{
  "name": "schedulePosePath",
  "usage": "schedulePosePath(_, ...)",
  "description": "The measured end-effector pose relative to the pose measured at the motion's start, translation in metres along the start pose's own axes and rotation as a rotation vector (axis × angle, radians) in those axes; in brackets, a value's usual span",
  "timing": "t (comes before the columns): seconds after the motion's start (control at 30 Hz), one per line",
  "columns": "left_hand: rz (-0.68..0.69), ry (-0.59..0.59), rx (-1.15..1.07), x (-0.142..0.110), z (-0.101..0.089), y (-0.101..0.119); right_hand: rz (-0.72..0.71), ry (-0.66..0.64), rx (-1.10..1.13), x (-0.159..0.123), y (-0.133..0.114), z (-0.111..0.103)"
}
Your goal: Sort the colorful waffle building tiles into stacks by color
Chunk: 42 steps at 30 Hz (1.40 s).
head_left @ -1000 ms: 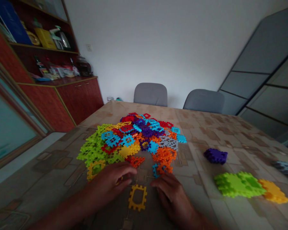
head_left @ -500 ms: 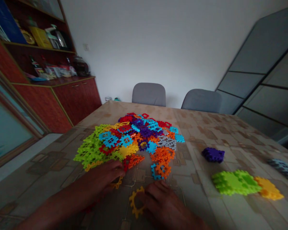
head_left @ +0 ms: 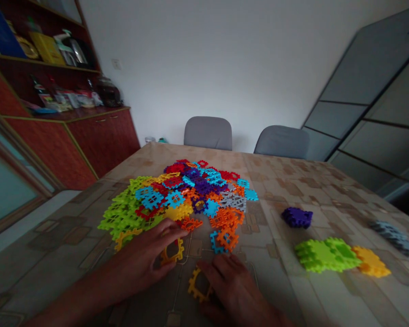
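My left hand (head_left: 153, 250) is open, its thumb and fingers spread at the near edge of the pile. A yellow toothed frame piece (head_left: 180, 251) lies between its thumb and fingertips; whether they touch it I cannot tell. My right hand (head_left: 233, 286) is closed on another yellow frame piece (head_left: 193, 287), fingers on its right side, low over the table. Part of that piece is hidden under the fingers. Beyond both hands spreads a heap of interlocking plastic pieces, with green ones (head_left: 124, 213) at the left, purple (head_left: 204, 185) in the middle and orange (head_left: 227, 238) at the near right.
On the patterned table (head_left: 269, 286), stacks stand to the right: purple (head_left: 297, 218), green (head_left: 327, 255), yellow (head_left: 371, 262) and grey (head_left: 395, 238). Two grey chairs (head_left: 207, 132) are behind the far edge. A red-brown cabinet (head_left: 104, 143) stands at the left.
My left hand has opened, its thumb and fingers now spread, showing more of the yellow piece there. My right hand stays on its yellow piece. The view has shifted slightly.
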State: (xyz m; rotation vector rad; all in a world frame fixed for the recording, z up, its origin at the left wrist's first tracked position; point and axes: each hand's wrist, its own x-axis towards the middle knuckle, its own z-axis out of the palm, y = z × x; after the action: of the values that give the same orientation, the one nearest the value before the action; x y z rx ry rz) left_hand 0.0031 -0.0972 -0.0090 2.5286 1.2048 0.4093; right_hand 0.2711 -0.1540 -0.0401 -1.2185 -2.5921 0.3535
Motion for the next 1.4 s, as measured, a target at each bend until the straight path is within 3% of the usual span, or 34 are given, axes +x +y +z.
schedulePosePath(0.33, -0.028, -0.019, -0.115, 0.001, 0.005, 0.007, 0.096, -0.04, 0.138, -0.003, 0.0, -0.028)
schedulePosePath(0.57, -0.064, -0.136, -0.165, 0.001, 0.009, 0.008, 0.181, 0.004, 0.083, -0.004, 0.001, -0.012)
schedulePosePath(0.73, -0.117, -0.174, -0.152, 0.003, 0.011, 0.016, 0.221, 0.041, 0.063, -0.003, 0.001, -0.012)
schedulePosePath(0.93, -0.047, -0.08, -0.12, -0.001, 0.017, 0.024, 0.16, 0.082, 0.048, -0.004, 0.001, -0.015)
schedulePosePath(1.07, -0.072, -0.009, -0.086, -0.006, 0.012, 0.03, 0.12, 0.162, 0.086, -0.006, 0.001, -0.012)
schedulePosePath(1.27, -0.204, -0.111, -0.145, 0.0, 0.013, 0.036, 0.032, 0.258, 0.135, -0.008, 0.002, -0.013)
schedulePosePath(1.4, -0.167, -0.06, -0.047, 0.003, 0.018, 0.029, 0.065, 0.253, 0.149, -0.008, 0.005, -0.015)
